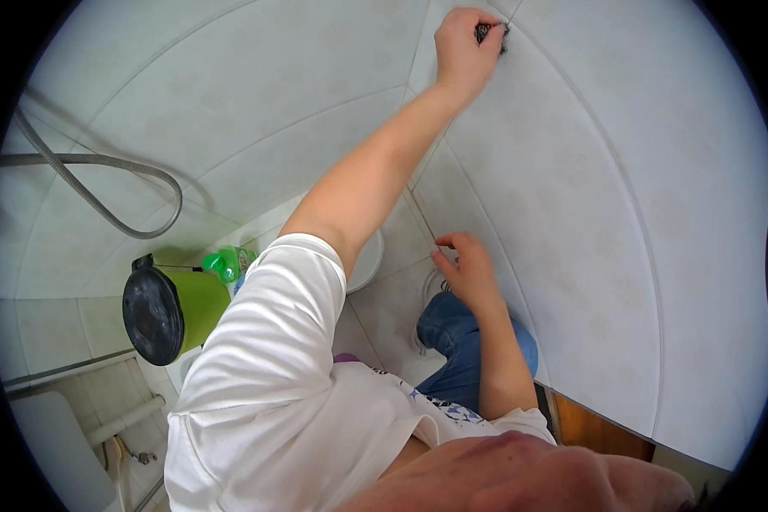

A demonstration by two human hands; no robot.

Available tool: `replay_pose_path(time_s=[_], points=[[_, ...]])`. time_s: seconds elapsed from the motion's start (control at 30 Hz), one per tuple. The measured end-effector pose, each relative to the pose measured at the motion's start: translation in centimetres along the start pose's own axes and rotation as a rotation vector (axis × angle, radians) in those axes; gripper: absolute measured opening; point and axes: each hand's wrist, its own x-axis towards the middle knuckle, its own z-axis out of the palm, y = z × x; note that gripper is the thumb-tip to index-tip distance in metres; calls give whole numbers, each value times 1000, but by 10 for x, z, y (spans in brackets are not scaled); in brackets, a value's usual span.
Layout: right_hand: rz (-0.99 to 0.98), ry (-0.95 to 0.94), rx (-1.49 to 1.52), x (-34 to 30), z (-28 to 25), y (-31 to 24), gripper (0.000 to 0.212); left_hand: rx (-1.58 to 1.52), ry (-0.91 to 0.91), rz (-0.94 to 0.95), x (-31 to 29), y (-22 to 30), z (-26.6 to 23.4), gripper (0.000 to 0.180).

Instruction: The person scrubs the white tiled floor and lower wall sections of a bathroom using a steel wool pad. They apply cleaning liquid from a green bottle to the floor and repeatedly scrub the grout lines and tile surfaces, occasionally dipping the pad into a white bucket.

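My left hand (465, 53) reaches up across the view to the pale tiled wall (563, 196), near the corner. Its fingers and thumb pinch a dark, wiry steel wool scrubber (502, 38), pressed against the tile close to a grout line. The palm and fingers hide part of the scrubber. Lower down, my right hand (469, 271) hovers above my bent knee in blue jeans, beside the wall. Its fingers are loosely bent, with the thumb apart from them, and nothing shows in it.
At the left stands a green bin (200, 307) with a black lid, beside a green bottle (230, 263). A grey shower hose (115, 162) loops above them. My left arm partly covers a white basin (369, 260) on the tiled floor. A pipe (128, 420) runs low at the left.
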Motion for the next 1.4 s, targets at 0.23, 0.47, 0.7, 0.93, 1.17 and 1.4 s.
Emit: replay_pose_path(time_s=[0.23,0.47,0.7,0.93,1.17,1.4], points=[[21,-110,3,3,2,-16,22,144,-67,-169,-42,-19,-8,15],[51,-111,-16,3,7,-14,22,-19,-74,-278,0,11,6,12],[92,-189,-36,11,19,-20,22,170,20,-297,-52,-41,-10,13],[87,-198,-51,11,21,-22,23,-53,13,-320,-27,1,1,14],[115,-249,-46,12,23,-24,22,104,57,-360,-71,-52,-9,12],[104,-265,-53,14,24,-30,22,-22,70,-172,-41,-8,4,13]])
